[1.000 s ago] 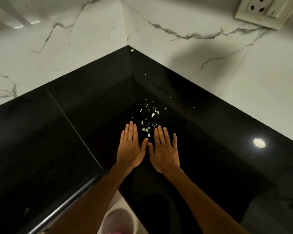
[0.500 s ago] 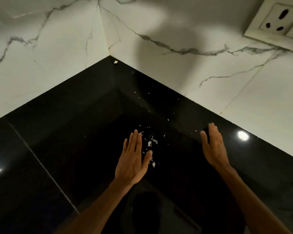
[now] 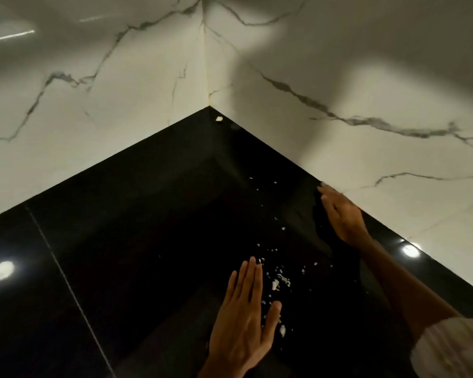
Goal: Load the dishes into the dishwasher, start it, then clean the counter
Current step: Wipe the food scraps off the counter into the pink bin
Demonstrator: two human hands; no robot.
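A: Clearly the counter-cleaning step. No dishes or dishwasher in view. Black counter (image 3: 120,268) in a corner between two marble walls (image 3: 120,118). White crumbs (image 3: 277,282) scattered on it.

B: Where do the crumbs lie?

A: Mostly in a loose patch just beside the left hand (image 3: 243,317), on its thumb side, with a thin trail running up toward the wall. One larger bit (image 3: 219,119) sits alone, deep in the corner, well apart from the rest.

B: Hands?

A: Left hand flat, fingers straight and together, palm down on or just over the counter; can't tell which. It holds nothing. Right hand (image 3: 342,214) lies far out along the right wall edge, fingers extended, turned partly on edge, also grasping nothing. A pale sleeve (image 3: 453,350) shows at that arm, blurred.

B: No cloth?

A: None seen. Bare hands only.

B: Next move, as you judge it?

A: Likely a sweep: right hand drags inward along the counter to herd the trail toward the patch, left hand acting as a stop. It calls for the hand's edge kept tight to the surface so small flakes don't slip under. The corner bit needs a separate reach.

B: Risk?

A: Flakes scattering on the glossy surface.
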